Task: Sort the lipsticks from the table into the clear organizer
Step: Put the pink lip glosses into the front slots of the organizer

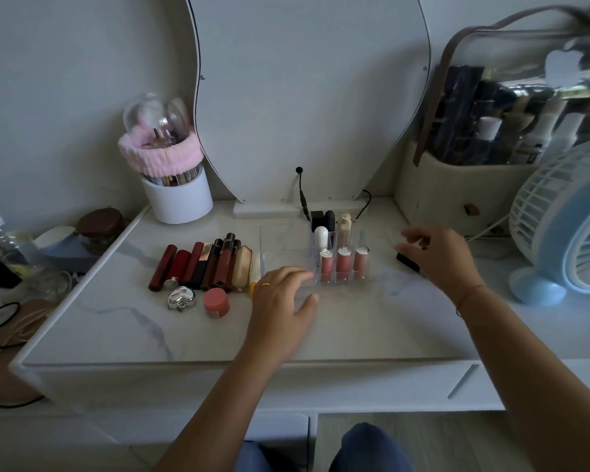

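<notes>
Three pink tubes (pixel 343 264): upright with silver caps, side by side in the front row of the clear organizer (pixel 283 245).
White tube (pixel 321 236): we note it standing behind the pink row, with dark caps (pixel 324 218) at the organizer's back.
Loose lipsticks (pixel 205 264): red, brown and black cases lying in a row, just left of the organizer.
Black case (pixel 408 262): lying flat, just right of the organizer.
Left hand (pixel 283 301): fingers relaxed, tips touching the organizer's front edge; a ring (pixel 265 285) on one finger.
Right hand (pixel 440 257): fingers loosely bent over the black case, gripping nothing; whether they touch it we cannot tell.
</notes>
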Demonstrator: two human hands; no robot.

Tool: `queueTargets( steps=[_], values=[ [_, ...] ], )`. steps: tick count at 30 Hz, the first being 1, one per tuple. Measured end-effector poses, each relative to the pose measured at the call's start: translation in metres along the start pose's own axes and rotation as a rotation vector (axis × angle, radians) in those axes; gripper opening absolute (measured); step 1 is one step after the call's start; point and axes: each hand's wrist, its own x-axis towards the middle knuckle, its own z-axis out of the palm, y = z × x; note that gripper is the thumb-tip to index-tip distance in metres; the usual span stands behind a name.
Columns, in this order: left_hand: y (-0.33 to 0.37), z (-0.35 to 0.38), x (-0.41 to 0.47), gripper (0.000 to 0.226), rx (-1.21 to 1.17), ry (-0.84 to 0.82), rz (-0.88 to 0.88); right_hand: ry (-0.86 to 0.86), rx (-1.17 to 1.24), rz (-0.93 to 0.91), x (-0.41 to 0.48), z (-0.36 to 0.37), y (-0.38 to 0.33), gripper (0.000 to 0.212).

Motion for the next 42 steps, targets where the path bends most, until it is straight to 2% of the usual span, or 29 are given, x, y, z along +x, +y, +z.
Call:
queueTargets(
  steps=[4,10,16,20,29,37,42],
  values=[
    [0.001,0.0,0.0,0.029,0.004,0.012,-0.004,-0.119,-0.128,0.023,-0.001,0.004,0.017,0.032],
    [0.001,0.0,0.0,0.028,0.014,0.009,-0.004,-0.134,-0.139,0.023,0.003,0.004,0.013,0.033],
    [0.0,0.0,0.0,0.028,0.007,-0.001,-0.002,0.047,0.229,-0.092,0.007,-0.015,-0.032,0.032],
    [0.0,0.0,0.0,0.028,-0.007,0.006,-0.003,0.038,0.427,-0.166,0.009,-0.018,-0.072,0.03],
    [0.0,0.0,-0.001,0.027,-0.013,0.005,-0.008,-0.138,0.218,-0.232,0.006,0.02,-0.081,0.027],
    [0.0,0.0,-0.001,0.027,-0.001,0.006,0.001,-0.143,0.163,-0.239,0.01,0.025,-0.075,0.026],
    [0.0,0.0,-0.001,0.028,-0.002,0.007,-0.003,-0.058,0.265,-0.185,0.005,0.008,-0.057,0.022]
  ],
)
